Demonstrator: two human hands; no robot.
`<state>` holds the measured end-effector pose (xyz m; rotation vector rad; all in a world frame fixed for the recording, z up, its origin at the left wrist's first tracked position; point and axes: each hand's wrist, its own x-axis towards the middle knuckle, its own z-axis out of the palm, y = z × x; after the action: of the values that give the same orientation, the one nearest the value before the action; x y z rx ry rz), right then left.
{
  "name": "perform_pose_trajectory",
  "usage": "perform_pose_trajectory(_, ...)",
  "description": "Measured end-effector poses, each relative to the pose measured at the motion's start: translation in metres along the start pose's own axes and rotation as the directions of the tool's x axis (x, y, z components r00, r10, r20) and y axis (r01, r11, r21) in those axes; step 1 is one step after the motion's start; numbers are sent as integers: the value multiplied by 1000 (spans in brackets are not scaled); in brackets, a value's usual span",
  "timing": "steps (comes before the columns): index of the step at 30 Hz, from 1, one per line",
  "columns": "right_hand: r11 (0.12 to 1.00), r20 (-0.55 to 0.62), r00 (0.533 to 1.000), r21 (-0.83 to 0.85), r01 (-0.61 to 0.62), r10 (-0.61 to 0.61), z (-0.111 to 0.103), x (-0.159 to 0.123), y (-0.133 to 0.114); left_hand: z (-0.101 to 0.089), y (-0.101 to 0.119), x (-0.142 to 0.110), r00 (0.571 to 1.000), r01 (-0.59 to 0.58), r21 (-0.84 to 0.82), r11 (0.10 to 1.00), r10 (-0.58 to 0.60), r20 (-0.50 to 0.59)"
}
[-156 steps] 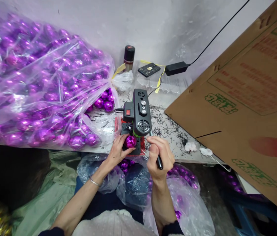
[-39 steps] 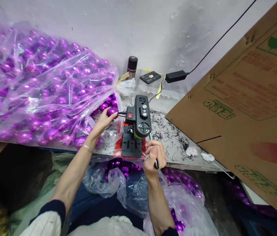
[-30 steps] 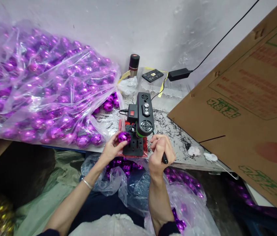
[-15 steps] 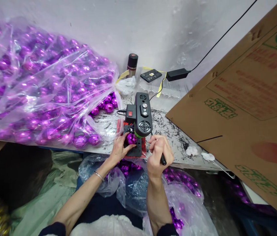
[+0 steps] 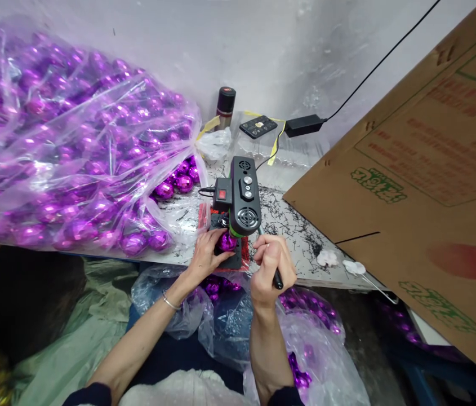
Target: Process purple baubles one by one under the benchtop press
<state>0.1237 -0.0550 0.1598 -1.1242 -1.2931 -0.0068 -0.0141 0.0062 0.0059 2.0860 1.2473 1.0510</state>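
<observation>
My left hand [image 5: 207, 251] is closed round a shiny purple ball [image 5: 227, 241], thumb below and fingers above. The ball sits on the dark base [image 5: 233, 260] of a small black benchtop machine [image 5: 245, 197], under the green-edged lower end of its head. My right hand [image 5: 272, 268] is wrapped round a black-tipped lever handle [image 5: 278, 279] at the machine's right side. A red mat [image 5: 245, 252] with a rough surface lies beneath the base. How the head meets the ball is partly hidden by the machine.
A large clear bag of purple balls [image 5: 94, 163] fills the left side. Behind the machine stand a dark bottle [image 5: 226, 104], a black card-like pad [image 5: 258, 127] and a power adapter [image 5: 305, 126]. A cardboard box [image 5: 410, 186] leans in at right. Black clippings litter the white table [image 5: 288, 239].
The ball sits slightly lower against the machine's head, with my left fingers shifted around it. My right hand stays on the lever. The whole view has shifted a little.
</observation>
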Motion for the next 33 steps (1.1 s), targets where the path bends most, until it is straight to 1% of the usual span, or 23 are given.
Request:
perform_pose_trajectory(3,1000,7,1000,3,28,-28,-1,0,1,6,-2,4,1000,5,-39,999,-5,-9)
perform_pose_trajectory(7,998,-8,998,-6,67,-68,-1,-9,9,9,-6,0,1000,3,-48,999,-3,-13)
perform_pose_trajectory(13,991,-49,990,-16,135,-135,9,-40,37,10,-4,-3,999,1,-74,997,-4,-32)
perform_pose_trajectory(17,985,-112,979,10,172,-170,18,-50,50,10,-3,-2,999,-12,-90,996,8,-42)
perform_pose_trajectory(21,979,-163,968,39,198,-189,22,-51,55,10,-3,-3,999,-15,-92,996,12,-35)
perform_pose_trajectory(33,982,-140,977,70,174,-163,20,-57,61,12,-2,-2,999,-24,-84,996,20,-45)
